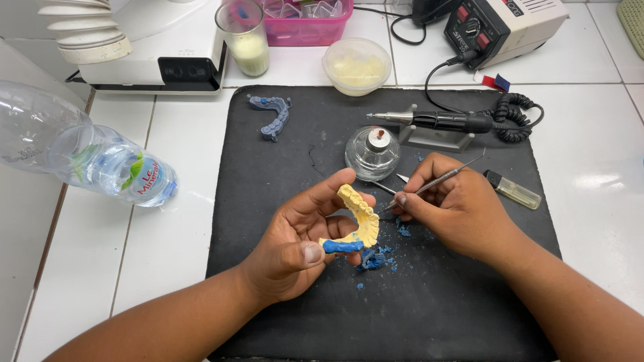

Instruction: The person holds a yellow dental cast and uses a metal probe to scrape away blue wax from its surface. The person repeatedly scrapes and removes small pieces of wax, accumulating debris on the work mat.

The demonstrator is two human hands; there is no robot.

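Left hand: the left hand reaches in from the lower left, palm up and tilted inward, fingers curled, thumb pressed across the front; it is clamped on the cast.
Right hand: the right hand comes in from the lower right, knuckles up, fingers pinched together on the tool like a pen, its tip touching the cast's right side.
Cast: a yellow horseshoe-shaped dental model held just above the mat, arch standing upright; a strip of blue wax runs along its near end under the thumb.
Crumbs: blue wax bits lie on the mat just below the cast and near the right hand.
Mat: black, on a white tiled counter.
Lighter: a clear lighter lies right of the right hand.
Burner: a small glass lamp stands behind the hands.
Handpiece: a black handpiece rests on its stand, beyond the lamp.
Blue model: a blue arch lies at the mat's far left.
Bottle: a plastic bottle lies on its side to the left.
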